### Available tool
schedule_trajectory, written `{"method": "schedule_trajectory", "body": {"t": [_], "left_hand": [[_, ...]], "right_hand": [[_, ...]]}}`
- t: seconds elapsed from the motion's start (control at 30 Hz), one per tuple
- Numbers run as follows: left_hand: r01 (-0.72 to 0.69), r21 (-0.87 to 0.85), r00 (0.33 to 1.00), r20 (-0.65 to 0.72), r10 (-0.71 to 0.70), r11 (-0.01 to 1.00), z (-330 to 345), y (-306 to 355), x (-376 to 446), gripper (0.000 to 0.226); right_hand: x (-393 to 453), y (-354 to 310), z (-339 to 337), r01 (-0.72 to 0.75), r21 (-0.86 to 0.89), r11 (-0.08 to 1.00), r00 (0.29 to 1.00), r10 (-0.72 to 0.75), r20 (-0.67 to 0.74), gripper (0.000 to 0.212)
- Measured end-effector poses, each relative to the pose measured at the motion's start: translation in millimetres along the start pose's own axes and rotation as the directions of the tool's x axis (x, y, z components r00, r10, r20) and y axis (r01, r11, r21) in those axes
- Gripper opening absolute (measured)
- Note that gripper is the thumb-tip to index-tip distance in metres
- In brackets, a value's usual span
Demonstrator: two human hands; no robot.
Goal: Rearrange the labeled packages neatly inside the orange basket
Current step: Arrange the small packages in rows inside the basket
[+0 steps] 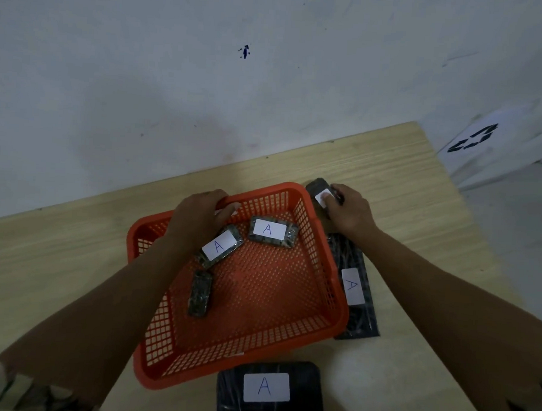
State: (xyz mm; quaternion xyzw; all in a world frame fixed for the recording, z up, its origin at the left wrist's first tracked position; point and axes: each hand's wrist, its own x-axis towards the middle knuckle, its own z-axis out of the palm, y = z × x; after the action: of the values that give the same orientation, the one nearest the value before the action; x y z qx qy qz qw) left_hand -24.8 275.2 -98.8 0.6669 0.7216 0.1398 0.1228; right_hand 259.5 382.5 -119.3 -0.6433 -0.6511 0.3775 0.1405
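The orange basket [322, 271] sits on the wooden table. Inside lie three small packages: one with an "A" label [273, 232] at the back, a tilted labeled one [222, 248], and an unlabeled-side one [200, 294] at the left. My left hand [200, 215] grips the basket's back rim, partly over a white label. My right hand [349, 211] holds a small dark package [319, 189] with a white label, outside the basket's back right corner. A long dark package [355, 288] lies right of the basket. A large dark package [269, 390] lies in front.
The table [406, 181] ends at a pale wall behind. Its right edge drops to the floor, where a white sheet with black marks [477, 137] lies. Bare tabletop extends left of the basket.
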Motion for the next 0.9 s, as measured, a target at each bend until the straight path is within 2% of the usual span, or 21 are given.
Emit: {"method": "schedule_trajectory", "body": {"t": [0.1, 0.17, 0.23, 0.3, 0.4, 0.5, 0.57, 0.63, 0.77, 0.83, 0.9], "left_hand": [[-0.016, 0.009, 0.999, -0.028, 0.016, 1.000, 0, -2, -4, 0.036], [0.014, 0.036, 0.999, -0.038, -0.012, 0.999, -2, -10, -10, 0.041], [0.034, 0.076, 0.998, -0.046, -0.030, 0.997, -6, -20, -18, 0.043], [0.045, 0.102, 0.997, -0.059, -0.039, 0.994, -12, -29, -27, 0.042], [0.077, 0.118, 0.995, -0.073, -0.068, 0.990, -19, -42, -39, 0.041], [0.101, 0.103, 0.993, -0.063, -0.095, 0.989, -19, -48, -47, 0.036], [0.109, 0.085, 0.991, -0.088, -0.102, 0.990, -17, -46, -48, 0.033], [0.116, 0.082, 0.987, -0.124, -0.105, 0.990, -13, -45, -48, 0.033], [0.138, 0.066, 0.982, -0.142, -0.128, 0.988, -9, -45, -50, 0.031], [0.142, 0.048, 0.981, -0.139, -0.135, 0.989, -10, -45, -50, 0.031], [0.141, 0.038, 0.982, -0.134, -0.135, 0.989, -11, -43, -49, 0.031]], "right_hand": [[-10, -18, -5, 0.083, 0.012, 0.996, 0.987, -0.081, -0.138, 0.040], [-22, -34, -5, 0.226, 0.003, 0.974, 0.947, -0.219, -0.237, 0.034], [-38, -51, 0, 0.376, -0.032, 0.926, 0.895, -0.371, -0.247, 0.029], [-58, -67, 12, 0.467, -0.054, 0.883, 0.867, -0.469, -0.170, 0.028], [-90, -86, 40, 0.525, -0.019, 0.851, 0.851, -0.525, 0.013, 0.028], [-116, -94, 69, 0.658, -0.015, 0.753, 0.733, -0.635, 0.244, 0.030], [-127, -96, 85, 0.693, -0.045, 0.719, 0.664, -0.613, 0.427, 0.034], [-137, -98, 102, 0.621, -0.099, 0.778, 0.696, -0.489, 0.525, 0.047], [-156, -100, 136, 0.267, -0.038, 0.963, 0.845, -0.215, 0.491, 0.069], [-163, -100, 147, 0.170, 0.020, 0.985, 0.874, -0.160, 0.458, 0.066], [-165, -103, 149, 0.110, 0.091, 0.990, 0.890, -0.139, 0.435, 0.052]]}}
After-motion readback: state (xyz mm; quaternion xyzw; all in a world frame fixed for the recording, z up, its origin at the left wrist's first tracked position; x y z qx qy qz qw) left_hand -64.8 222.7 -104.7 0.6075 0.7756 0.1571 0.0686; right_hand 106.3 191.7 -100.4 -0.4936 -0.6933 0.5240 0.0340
